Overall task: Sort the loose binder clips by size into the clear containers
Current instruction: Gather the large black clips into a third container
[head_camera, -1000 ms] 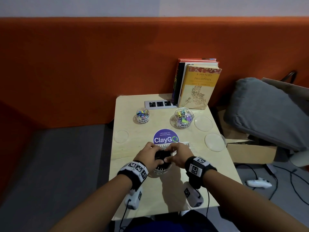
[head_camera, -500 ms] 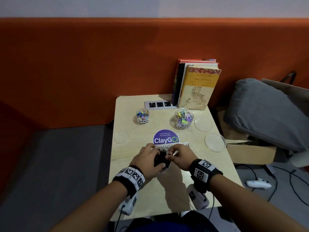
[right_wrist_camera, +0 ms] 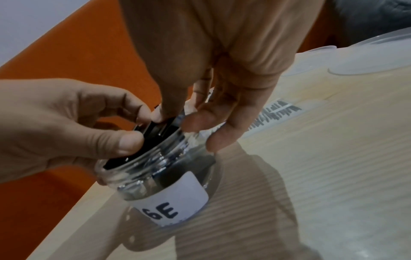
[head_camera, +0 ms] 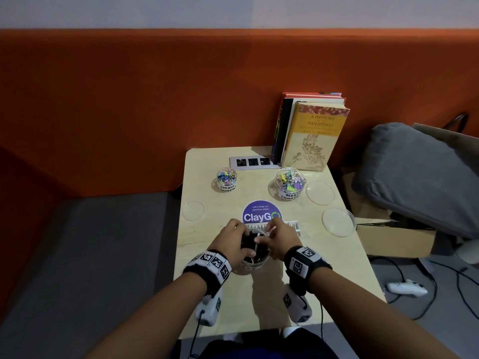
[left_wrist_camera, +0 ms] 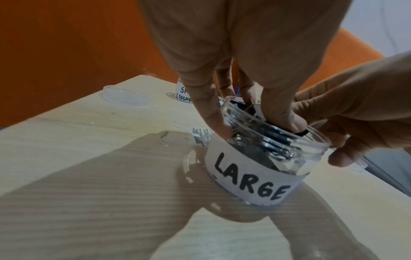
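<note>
A clear jar labelled LARGE (head_camera: 252, 265) (left_wrist_camera: 251, 181) (right_wrist_camera: 169, 193) stands at the table's middle front, holding black binder clips (left_wrist_camera: 273, 139) (right_wrist_camera: 160, 128). My left hand (head_camera: 245, 240) reaches in from the left and pinches a black clip at the jar's mouth between thumb and fingers; one finger lies outside the wall. My right hand (head_camera: 264, 233) comes from the right. Its thumb rests on the same clip and its fingers curl round the outside of the rim. The jar's floor is hidden by the clips.
Behind stand a jar of small coloured clips (head_camera: 226, 180) and a jar of medium ones (head_camera: 290, 183). Three clear lids (head_camera: 193, 211) (head_camera: 320, 193) (head_camera: 338, 222) lie loose. Books (head_camera: 313, 136) and a socket strip (head_camera: 252, 161) are at the back, a cardboard box (head_camera: 394, 239) right of the table.
Both hands have stayed at the mouth of the LARGE jar. The right thumb has reached further over the black clips, and the clips sit lower in the jar.
</note>
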The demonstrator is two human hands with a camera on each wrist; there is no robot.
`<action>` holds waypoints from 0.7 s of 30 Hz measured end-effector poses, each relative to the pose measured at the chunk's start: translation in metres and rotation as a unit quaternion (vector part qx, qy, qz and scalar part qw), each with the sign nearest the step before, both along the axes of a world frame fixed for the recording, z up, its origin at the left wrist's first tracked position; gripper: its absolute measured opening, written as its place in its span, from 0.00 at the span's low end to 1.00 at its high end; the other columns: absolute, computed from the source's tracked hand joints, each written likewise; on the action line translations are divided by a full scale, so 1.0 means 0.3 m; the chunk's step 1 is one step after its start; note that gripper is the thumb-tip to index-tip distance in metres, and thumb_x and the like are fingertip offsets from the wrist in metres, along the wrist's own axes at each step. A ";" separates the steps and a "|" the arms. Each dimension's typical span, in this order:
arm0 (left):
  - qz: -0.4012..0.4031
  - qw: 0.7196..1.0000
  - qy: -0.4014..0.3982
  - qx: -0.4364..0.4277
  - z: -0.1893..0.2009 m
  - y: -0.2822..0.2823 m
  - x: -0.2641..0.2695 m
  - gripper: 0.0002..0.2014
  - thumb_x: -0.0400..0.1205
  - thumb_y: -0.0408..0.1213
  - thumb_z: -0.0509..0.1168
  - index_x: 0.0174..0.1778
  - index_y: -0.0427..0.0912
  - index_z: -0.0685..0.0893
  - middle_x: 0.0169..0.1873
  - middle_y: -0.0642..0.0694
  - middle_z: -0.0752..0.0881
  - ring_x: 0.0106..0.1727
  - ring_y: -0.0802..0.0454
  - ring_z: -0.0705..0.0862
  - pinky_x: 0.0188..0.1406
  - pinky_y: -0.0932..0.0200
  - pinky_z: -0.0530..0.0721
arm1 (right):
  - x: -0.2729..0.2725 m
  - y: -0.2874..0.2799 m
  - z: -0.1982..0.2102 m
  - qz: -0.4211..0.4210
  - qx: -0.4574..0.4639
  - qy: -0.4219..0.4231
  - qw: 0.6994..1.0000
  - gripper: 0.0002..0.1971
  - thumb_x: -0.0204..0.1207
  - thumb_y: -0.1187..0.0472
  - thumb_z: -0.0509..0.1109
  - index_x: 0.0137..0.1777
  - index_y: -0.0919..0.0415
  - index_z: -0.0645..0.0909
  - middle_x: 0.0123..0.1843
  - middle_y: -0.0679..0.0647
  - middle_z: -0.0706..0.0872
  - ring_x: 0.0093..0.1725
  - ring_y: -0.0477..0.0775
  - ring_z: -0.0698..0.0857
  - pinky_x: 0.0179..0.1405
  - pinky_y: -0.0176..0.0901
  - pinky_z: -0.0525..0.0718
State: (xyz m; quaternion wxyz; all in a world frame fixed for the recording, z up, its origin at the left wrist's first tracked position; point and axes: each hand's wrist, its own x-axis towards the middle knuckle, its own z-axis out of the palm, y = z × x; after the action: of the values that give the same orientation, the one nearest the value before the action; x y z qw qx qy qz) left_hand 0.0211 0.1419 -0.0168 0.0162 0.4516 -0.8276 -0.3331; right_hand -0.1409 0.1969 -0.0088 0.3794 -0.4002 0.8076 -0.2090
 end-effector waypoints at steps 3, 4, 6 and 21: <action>0.014 1.000 -0.008 0.018 -0.001 -0.009 -0.015 0.25 0.69 0.46 0.81 0.56 0.50 0.75 0.61 0.52 0.71 0.63 0.48 0.74 0.62 0.50 0.79 | -0.011 -0.004 0.013 -0.002 0.027 -0.041 0.999 0.19 0.68 0.53 0.83 0.43 0.55 0.73 0.38 0.58 0.84 0.27 0.61 0.85 0.21 0.47 0.85; 0.013 1.000 -0.012 0.022 0.000 -0.011 -0.018 0.26 0.69 0.47 0.81 0.56 0.50 0.75 0.61 0.51 0.70 0.63 0.48 0.73 0.62 0.49 0.78 | -0.015 -0.005 0.019 0.009 0.025 -0.045 0.999 0.18 0.68 0.54 0.83 0.44 0.55 0.74 0.39 0.58 0.84 0.27 0.61 0.85 0.21 0.47 0.85; 0.003 1.000 -0.011 0.026 -0.003 -0.016 -0.017 0.28 0.69 0.48 0.81 0.58 0.51 0.74 0.61 0.51 0.70 0.63 0.48 0.73 0.63 0.49 0.79 | -0.023 -0.006 0.030 0.025 0.023 -0.057 0.998 0.16 0.70 0.58 0.82 0.47 0.55 0.76 0.41 0.57 0.84 0.28 0.59 0.85 0.24 0.49 0.87; 0.020 0.998 -0.016 0.049 -0.013 -0.030 0.007 0.26 0.74 0.46 0.77 0.64 0.51 0.74 0.60 0.48 0.80 0.62 0.48 0.79 0.60 0.53 0.78 | -0.005 0.006 0.031 0.052 0.024 -0.018 0.998 0.11 0.74 0.60 0.77 0.49 0.55 0.76 0.42 0.54 0.83 0.34 0.57 0.86 0.26 0.51 0.89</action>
State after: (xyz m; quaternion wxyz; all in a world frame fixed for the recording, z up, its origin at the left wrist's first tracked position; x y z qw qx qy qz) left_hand 0.0233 0.1330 -0.0207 -0.0126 0.4735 -0.8013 -0.3656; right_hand -0.1425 0.1986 0.0004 0.4133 -0.4291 0.7834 -0.1767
